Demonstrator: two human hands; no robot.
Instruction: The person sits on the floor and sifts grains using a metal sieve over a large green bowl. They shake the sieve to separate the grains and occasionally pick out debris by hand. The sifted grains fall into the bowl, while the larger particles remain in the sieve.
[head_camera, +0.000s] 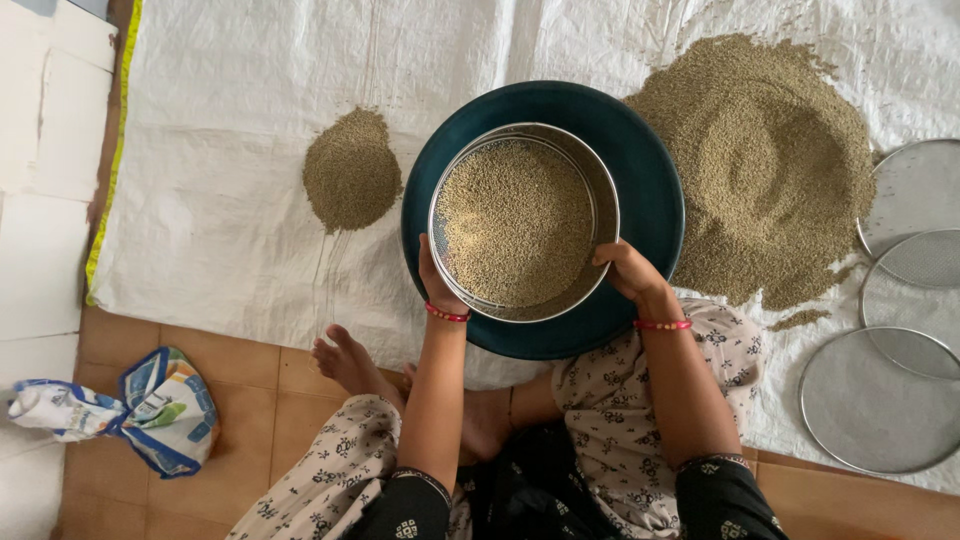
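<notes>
A round metal sieve (523, 221) full of small olive-brown grain sits over a dark teal basin (650, 180) on a white woven sheet (220, 200). My left hand (437, 280) grips the sieve's near left rim, and my right hand (628, 272) grips its near right rim. Both wrists wear red bangles. A small heap of grain (352, 171) lies left of the basin, and a much larger heap (765, 165) spreads to its right.
Three round mesh sieves (880, 400) lie stacked at the right edge of the sheet. A crumpled blue and white bag (130, 408) rests on the tan tiled floor at the lower left. My crossed legs and bare feet sit below the basin.
</notes>
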